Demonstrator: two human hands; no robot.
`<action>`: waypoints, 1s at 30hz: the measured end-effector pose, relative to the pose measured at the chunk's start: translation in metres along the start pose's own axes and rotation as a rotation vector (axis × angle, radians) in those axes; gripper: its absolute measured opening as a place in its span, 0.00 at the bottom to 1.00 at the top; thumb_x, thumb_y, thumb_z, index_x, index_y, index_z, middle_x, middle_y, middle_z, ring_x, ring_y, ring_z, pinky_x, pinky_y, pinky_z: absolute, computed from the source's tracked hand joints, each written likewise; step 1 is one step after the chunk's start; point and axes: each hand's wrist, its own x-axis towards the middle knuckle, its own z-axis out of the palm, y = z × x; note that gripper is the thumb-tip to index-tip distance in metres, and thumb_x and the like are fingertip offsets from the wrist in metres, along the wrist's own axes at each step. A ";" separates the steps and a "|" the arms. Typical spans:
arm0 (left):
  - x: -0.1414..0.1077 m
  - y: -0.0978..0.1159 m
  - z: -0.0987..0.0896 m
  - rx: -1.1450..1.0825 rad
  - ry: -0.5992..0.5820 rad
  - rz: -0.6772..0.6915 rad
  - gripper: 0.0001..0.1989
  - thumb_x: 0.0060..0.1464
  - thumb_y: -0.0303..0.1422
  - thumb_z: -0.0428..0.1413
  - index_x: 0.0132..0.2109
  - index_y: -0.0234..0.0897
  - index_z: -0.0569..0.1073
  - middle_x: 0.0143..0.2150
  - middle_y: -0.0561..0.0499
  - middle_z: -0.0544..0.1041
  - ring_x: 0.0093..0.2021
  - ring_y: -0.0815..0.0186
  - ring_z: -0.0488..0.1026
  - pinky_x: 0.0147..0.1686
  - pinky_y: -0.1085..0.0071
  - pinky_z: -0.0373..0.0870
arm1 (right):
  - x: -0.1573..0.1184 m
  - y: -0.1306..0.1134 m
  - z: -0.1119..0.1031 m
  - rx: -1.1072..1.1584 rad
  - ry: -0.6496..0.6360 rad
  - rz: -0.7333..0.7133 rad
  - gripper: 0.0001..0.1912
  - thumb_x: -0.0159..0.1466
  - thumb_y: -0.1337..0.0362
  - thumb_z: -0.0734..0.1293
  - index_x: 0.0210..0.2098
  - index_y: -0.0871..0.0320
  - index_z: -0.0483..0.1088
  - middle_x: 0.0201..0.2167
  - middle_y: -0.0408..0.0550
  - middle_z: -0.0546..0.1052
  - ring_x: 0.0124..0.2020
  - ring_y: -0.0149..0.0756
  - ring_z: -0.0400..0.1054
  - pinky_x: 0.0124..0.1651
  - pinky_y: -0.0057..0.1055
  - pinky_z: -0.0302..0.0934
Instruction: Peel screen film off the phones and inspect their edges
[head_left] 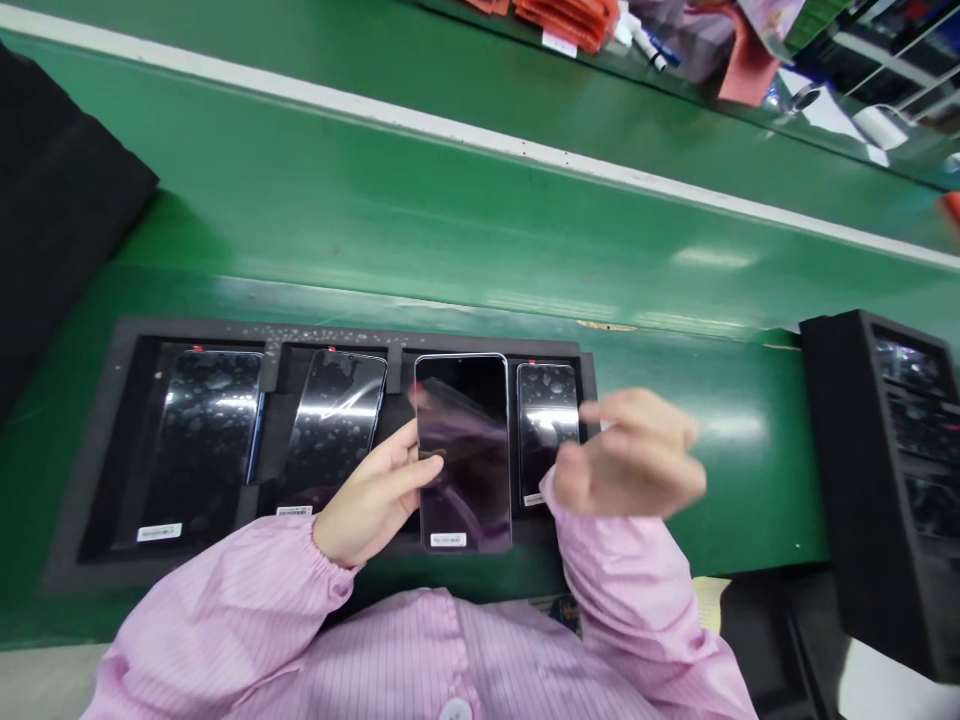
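My left hand [382, 490] is closed on the left edge of a smartphone [469, 450], its thumb on the front. The phone is upright in view, dark screen towards me, with a white barcode label near the bottom. A clear film seems to cross the screen at a slant, and a red spot shows by its upper left edge. To the right, my right hand [637, 455] is raised and smeared by motion, apart from the held phone. Whether its fingers grip anything is unclear. Below the held phone, a black foam tray [330, 335] lies on the green bench.
Three more phones lie in the tray: one at far left [202, 430], one beside it [337, 420] and one at right [547, 420]. A black tray stack [847, 450] stands at right. Black material [60, 200] is at left. Orange cloths [570, 20] lie on the back shelf.
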 end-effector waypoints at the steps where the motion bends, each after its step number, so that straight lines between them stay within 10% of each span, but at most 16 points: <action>1: 0.000 0.000 0.001 0.012 0.026 -0.010 0.23 0.59 0.37 0.66 0.60 0.40 0.76 0.54 0.44 0.82 0.54 0.54 0.79 0.53 0.63 0.77 | 0.012 0.010 0.000 -0.035 0.123 0.051 0.05 0.68 0.58 0.66 0.41 0.50 0.68 0.33 0.47 0.78 0.37 0.44 0.74 0.44 0.46 0.67; 9: 0.000 -0.005 0.004 0.142 0.199 -0.048 0.45 0.63 0.33 0.61 0.77 0.61 0.45 0.67 0.49 0.74 0.62 0.59 0.75 0.63 0.60 0.70 | 0.027 0.079 -0.003 -0.080 -0.407 0.143 0.08 0.67 0.63 0.67 0.37 0.55 0.79 0.34 0.48 0.80 0.36 0.40 0.71 0.44 0.42 0.63; 12: 0.000 -0.002 0.004 0.183 0.210 -0.003 0.43 0.63 0.33 0.59 0.76 0.60 0.48 0.69 0.50 0.71 0.65 0.60 0.72 0.66 0.62 0.68 | 0.017 0.081 0.002 -0.134 -0.554 0.181 0.09 0.66 0.61 0.69 0.43 0.55 0.81 0.38 0.51 0.79 0.41 0.44 0.69 0.47 0.45 0.62; 20: 0.006 -0.008 0.002 0.404 0.250 0.096 0.44 0.61 0.35 0.59 0.78 0.47 0.47 0.79 0.48 0.52 0.79 0.54 0.48 0.77 0.57 0.49 | 0.018 0.081 0.008 -0.173 -0.634 0.170 0.14 0.64 0.53 0.74 0.44 0.54 0.79 0.37 0.50 0.72 0.42 0.44 0.65 0.52 0.47 0.59; 23: 0.003 -0.022 0.000 0.765 0.346 0.371 0.41 0.65 0.35 0.57 0.78 0.46 0.48 0.82 0.51 0.39 0.81 0.55 0.35 0.79 0.54 0.37 | 0.017 0.081 0.012 -0.207 -0.623 0.140 0.15 0.64 0.51 0.75 0.44 0.55 0.80 0.38 0.51 0.71 0.43 0.44 0.65 0.56 0.49 0.57; 27: -0.008 -0.038 0.003 1.257 0.161 0.857 0.36 0.63 0.27 0.59 0.74 0.54 0.60 0.72 0.49 0.68 0.73 0.53 0.62 0.75 0.53 0.52 | 0.014 0.080 0.015 -0.213 -0.614 0.127 0.17 0.64 0.51 0.75 0.48 0.53 0.80 0.40 0.52 0.71 0.44 0.45 0.65 0.55 0.48 0.57; 30: -0.015 -0.053 0.005 1.416 -0.191 0.836 0.30 0.61 0.28 0.62 0.67 0.54 0.71 0.54 0.48 0.82 0.53 0.52 0.78 0.63 0.56 0.68 | 0.013 0.081 0.017 -0.190 -0.603 0.134 0.16 0.64 0.51 0.75 0.48 0.52 0.80 0.41 0.52 0.70 0.44 0.45 0.64 0.55 0.48 0.57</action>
